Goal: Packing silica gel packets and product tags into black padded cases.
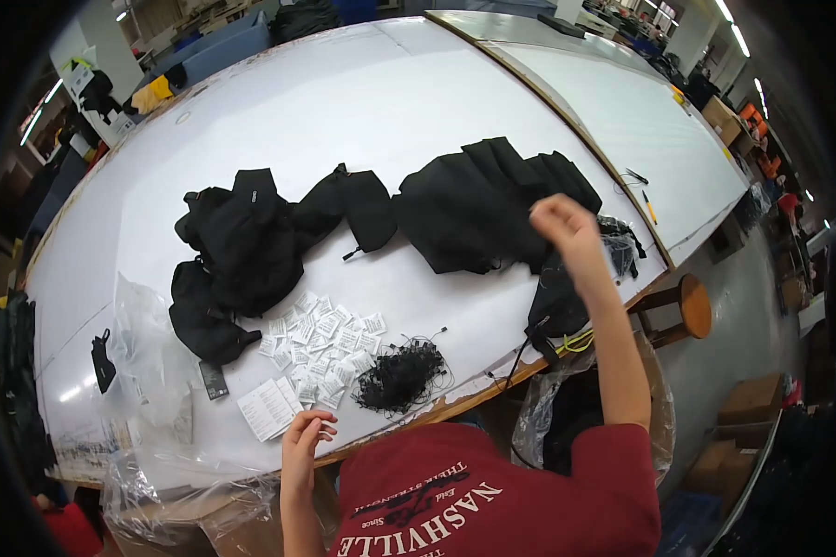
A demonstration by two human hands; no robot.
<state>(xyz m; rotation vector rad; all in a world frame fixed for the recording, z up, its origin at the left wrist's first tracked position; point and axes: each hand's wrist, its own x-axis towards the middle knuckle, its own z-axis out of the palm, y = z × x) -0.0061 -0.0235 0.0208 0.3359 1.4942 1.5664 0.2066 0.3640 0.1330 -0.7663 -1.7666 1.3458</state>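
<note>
My right hand [567, 227] is raised over the right end of a large black fabric pile [469, 209]. Its fingers are bent together, and whatever they may hold does not show. Low at the table's near edge is my left hand [307, 434], fingers loosely curled but apart, with nothing seen in it. Beside it lie white printed paper slips [269, 409] and a heap of small white packets [318, 339]. A tangle of black tag strings [401, 375] sits to their right. Black bags [241, 241] lie heaped at left, and a small black pouch [369, 210] is in the middle.
Clear plastic bags [149, 353] cover the table's left side. A small black piece [103, 360] and a dark card [214, 381] lie nearby. At right are a raised table strip [567, 121], an orange pen [649, 208], a wooden stool [693, 306] and a plastic-lined box [655, 399].
</note>
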